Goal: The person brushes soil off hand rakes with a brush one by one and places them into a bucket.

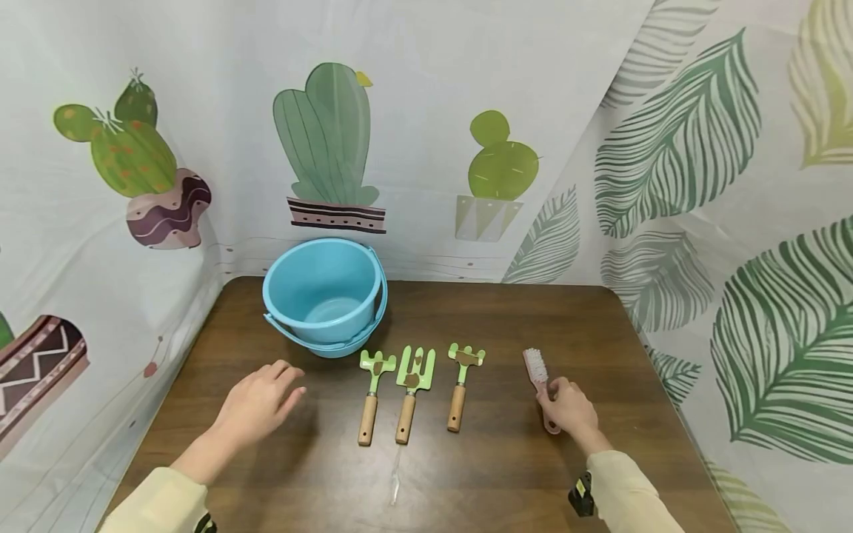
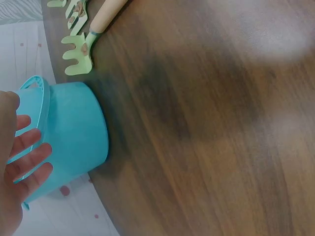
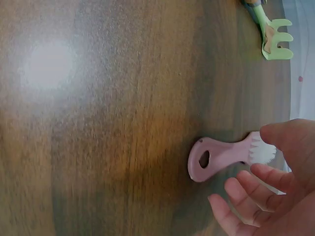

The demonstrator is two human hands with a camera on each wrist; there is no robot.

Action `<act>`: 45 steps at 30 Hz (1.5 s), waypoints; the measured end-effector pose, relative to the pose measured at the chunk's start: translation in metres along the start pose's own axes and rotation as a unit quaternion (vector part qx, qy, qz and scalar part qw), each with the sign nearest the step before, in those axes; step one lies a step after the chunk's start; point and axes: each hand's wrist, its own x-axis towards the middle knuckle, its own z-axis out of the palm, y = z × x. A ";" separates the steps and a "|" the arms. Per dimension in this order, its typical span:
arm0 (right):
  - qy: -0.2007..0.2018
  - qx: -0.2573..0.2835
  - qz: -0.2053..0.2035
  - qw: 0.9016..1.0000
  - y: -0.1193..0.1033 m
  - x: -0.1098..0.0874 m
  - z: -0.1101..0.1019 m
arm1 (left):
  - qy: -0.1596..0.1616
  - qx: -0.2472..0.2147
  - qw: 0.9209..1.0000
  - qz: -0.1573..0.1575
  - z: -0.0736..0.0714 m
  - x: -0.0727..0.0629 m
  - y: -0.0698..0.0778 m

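A pink brush (image 1: 535, 366) with white bristles lies bristles-up on the table at the right. My right hand (image 1: 571, 407) is over its handle in the head view. In the right wrist view the thumb and fingers (image 3: 251, 189) are spread apart, and the brush handle (image 3: 224, 153) shows beyond them, with a hole near its end. My left hand (image 1: 256, 400) hovers over the table at the left, fingers loosely extended and holding nothing. Nearest to it stands a light blue bucket (image 1: 363, 342), upright, with its handle folded down at the side.
Between the hands lie a small green rake (image 1: 370, 400), a green garden fork (image 1: 409, 400) and another small rake (image 1: 457, 396), all with wooden handles and brown patches. The brown table (image 1: 466, 481) meets a printed cloth (image 1: 426, 148) at the back.
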 end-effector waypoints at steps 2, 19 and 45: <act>-0.002 -0.002 0.007 1.000 -0.003 -0.001 -0.001 | 0.005 0.001 1.000 0.007 0.003 -0.001 0.002; 0.005 -0.010 0.074 0.997 -0.003 0.006 0.016 | -0.002 0.007 1.000 0.019 0.012 -0.003 0.012; -0.047 0.009 0.096 0.994 -0.001 0.011 0.018 | -0.023 0.012 1.000 0.018 0.019 -0.003 0.020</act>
